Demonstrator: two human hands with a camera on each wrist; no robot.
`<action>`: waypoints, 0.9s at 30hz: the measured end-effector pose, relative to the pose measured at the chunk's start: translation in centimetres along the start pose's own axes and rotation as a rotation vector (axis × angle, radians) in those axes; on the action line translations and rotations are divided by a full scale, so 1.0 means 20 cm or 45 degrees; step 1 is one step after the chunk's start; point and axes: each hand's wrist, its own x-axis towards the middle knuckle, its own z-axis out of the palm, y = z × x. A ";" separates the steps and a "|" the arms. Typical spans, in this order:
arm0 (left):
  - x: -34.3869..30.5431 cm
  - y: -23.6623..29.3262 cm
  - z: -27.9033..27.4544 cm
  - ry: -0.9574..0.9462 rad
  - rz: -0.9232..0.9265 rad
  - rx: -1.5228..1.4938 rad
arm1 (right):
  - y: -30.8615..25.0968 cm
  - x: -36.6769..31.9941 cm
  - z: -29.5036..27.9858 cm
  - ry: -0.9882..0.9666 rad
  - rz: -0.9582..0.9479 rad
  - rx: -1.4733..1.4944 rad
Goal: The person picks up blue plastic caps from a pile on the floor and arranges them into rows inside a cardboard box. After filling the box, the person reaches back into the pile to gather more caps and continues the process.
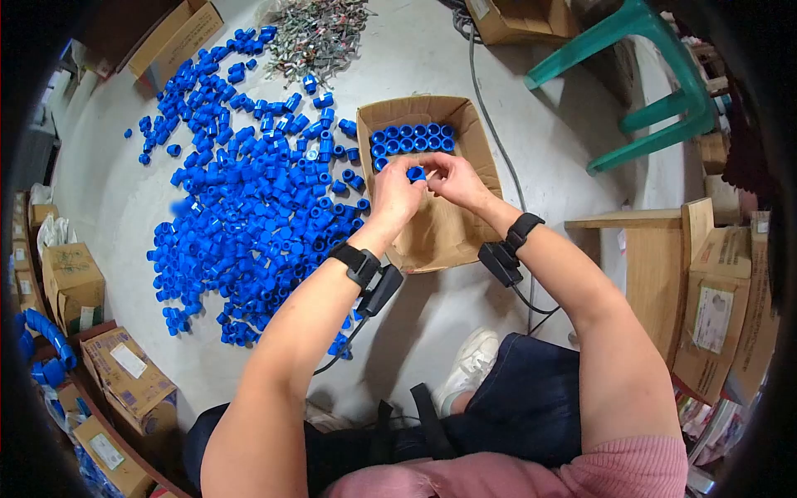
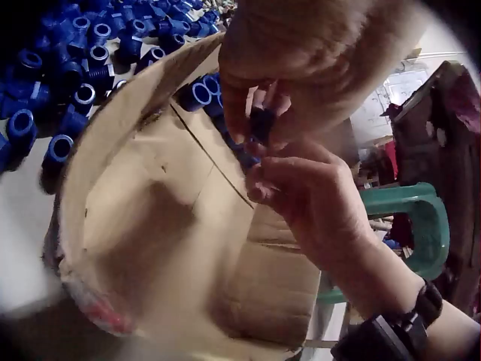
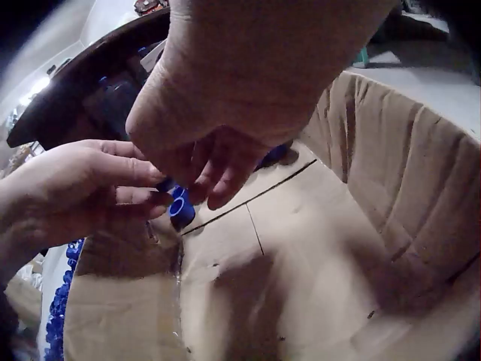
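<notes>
Over the carton, both hands meet at one blue pipe fitting (image 1: 416, 173). My left hand (image 1: 397, 191) pinches it from the left, thumb and fingers curled. From the other side my right hand (image 1: 457, 182) grips the same fitting with its fingertips. In the left wrist view the fitting (image 2: 261, 122) shows dark between the fingers, partly hidden by them. Beneath the hands stands the open cardboard box (image 1: 440, 236), with rows of upright blue fittings (image 1: 421, 144) along its far end. In the right wrist view a blue fitting (image 3: 180, 208) shows just below the fingertips.
A large heap of loose blue fittings (image 1: 257, 207) spreads on the floor left of the box. Behind it lies a pile of small metal pieces (image 1: 315, 37). A green plastic stool (image 1: 664, 108) stands at the right, and a black cable (image 1: 490, 108) runs behind the box.
</notes>
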 end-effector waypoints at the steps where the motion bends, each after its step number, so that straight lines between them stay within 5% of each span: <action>1: 0.00 -0.01 0.02 0.014 0.029 0.034 | 0.01 0.00 0.00 -0.008 -0.001 -0.002; 9: 0.04 -0.08 0.05 0.044 -0.156 0.101 | 0.10 0.07 0.11 0.048 -0.057 -0.339; 11: 0.05 -0.10 0.05 -0.017 -0.365 0.028 | 0.14 0.10 0.15 0.080 -0.041 -0.326; 24: 0.08 -0.16 0.16 0.078 -0.642 -0.424 | 0.16 0.20 0.25 0.349 0.168 -0.394; 27: 0.09 -0.15 0.13 -0.106 -0.779 -0.564 | 0.19 0.21 0.27 0.411 0.144 -0.363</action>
